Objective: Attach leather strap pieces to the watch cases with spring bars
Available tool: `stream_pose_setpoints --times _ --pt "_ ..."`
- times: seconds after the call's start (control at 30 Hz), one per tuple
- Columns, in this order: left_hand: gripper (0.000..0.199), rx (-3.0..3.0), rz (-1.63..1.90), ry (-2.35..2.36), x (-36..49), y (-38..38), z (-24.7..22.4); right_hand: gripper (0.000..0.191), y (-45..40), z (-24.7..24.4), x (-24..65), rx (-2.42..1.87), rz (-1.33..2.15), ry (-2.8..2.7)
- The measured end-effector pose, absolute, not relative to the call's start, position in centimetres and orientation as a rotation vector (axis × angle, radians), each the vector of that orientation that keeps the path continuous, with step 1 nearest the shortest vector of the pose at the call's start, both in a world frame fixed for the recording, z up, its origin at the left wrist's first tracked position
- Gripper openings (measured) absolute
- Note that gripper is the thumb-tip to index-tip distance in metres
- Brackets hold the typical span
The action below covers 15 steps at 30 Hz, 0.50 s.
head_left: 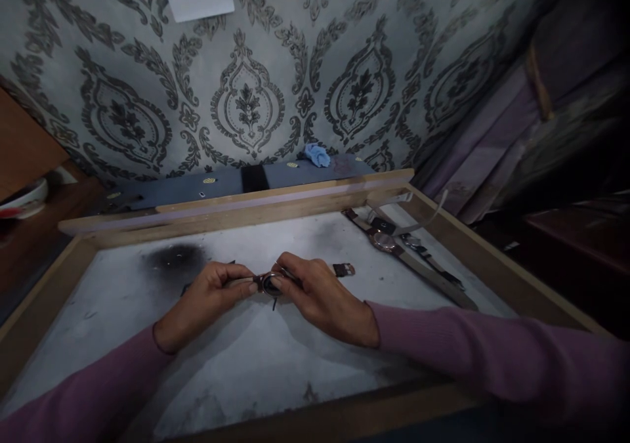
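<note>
1. In the head view, your wristwatch (269, 285) lies between your two hands, above the white floor of the wooden tray (285, 201). Take its face as the hub of the clock.

2. At 9 o'clock, your left hand (209, 292) pinches the strap just beside the case, thumb against fingers.

3. At 3 o'clock, your right hand (325, 292) has its thumb and fingers on the case edge, with the thumb partly over the dial. Whether those fingers also hold a small tool, you cannot tell.

4. A strap end with a buckle (343, 270) shows at 3 o'clock, beyond the right hand; its join to the watch is hidden. A thin dark piece (274, 304) sits at 6 o'clock, too small to identify.

5. Expect the case to feel small, stiff and fairly light, its smooth rim a little slippery. The strap should bend and give, so it steadies the case poorly if held far out.

6. Grip the case by its sides at 9 and 3 o'clock, or the strap close to its root. Keep pressure off the dial, likely the fragile part.

7. Toward 2 o'clock, other watches (384, 241) lie in the tray, well apart from your hands.
</note>
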<state>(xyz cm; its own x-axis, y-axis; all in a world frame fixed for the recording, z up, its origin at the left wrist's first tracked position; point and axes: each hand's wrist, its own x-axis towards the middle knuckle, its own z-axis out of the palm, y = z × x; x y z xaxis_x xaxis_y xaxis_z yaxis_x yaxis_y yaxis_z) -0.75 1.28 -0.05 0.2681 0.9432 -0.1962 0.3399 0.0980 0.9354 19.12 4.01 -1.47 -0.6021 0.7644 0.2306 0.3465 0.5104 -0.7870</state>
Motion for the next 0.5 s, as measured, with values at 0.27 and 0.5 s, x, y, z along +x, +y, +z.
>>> stream_pose_setpoints --times 0.27,0.5 --pt "0.023 1.452 0.731 1.261 -0.62 1.35 0.08 0.014 3.85 -1.18 19.19 -0.884 0.929 -2.199" --pt "0.026 1.375 0.698 1.269 -0.78 1.32 -0.09 0.017 3.93 -1.18 19.26 -0.903 0.968 -2.195"
